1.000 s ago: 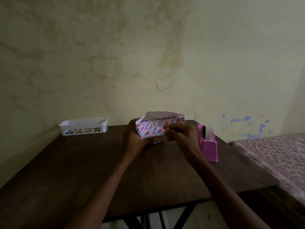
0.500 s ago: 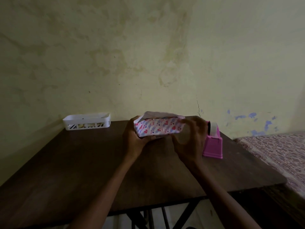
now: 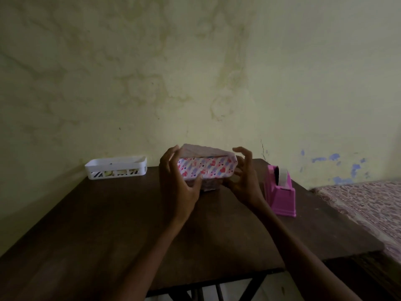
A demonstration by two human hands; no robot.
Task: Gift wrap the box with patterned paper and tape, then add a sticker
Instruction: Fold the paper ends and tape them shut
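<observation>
Nearest us, our forearms reach out over the dark table (image 3: 97,231). The left hand (image 3: 176,185) wraps its grip round the left end of the box (image 3: 206,170), with fingers curled over the far top edge and the thumb under the near edge. The right hand (image 3: 244,181) cups the right end with its grip spread, its upper fingers (image 3: 243,152) lifted off the paper. We cannot tell whether the lower ones press the wrap. The box sits between our hands, its near face tilted towards us, and seems slightly raised off the table, though shadow hides the gap. The patterned paper (image 3: 201,152) covers the near face, and a loose flap stands up along the top.

We judge the step in hand to be closing the right end. To do it well, we hold the left grip firm so the wrap does not slide, set the box flat, press the side flaps tight against the end, crease them sharply, then fold the top flap down. One hand must pin the fold while the other fetches tape, or the paper may spring open.

Just beyond the right hand stands the pink tape dispenser (image 3: 281,193). Farther left, against the wall, is a white basket (image 3: 116,168); its contents are too small to tell.
</observation>
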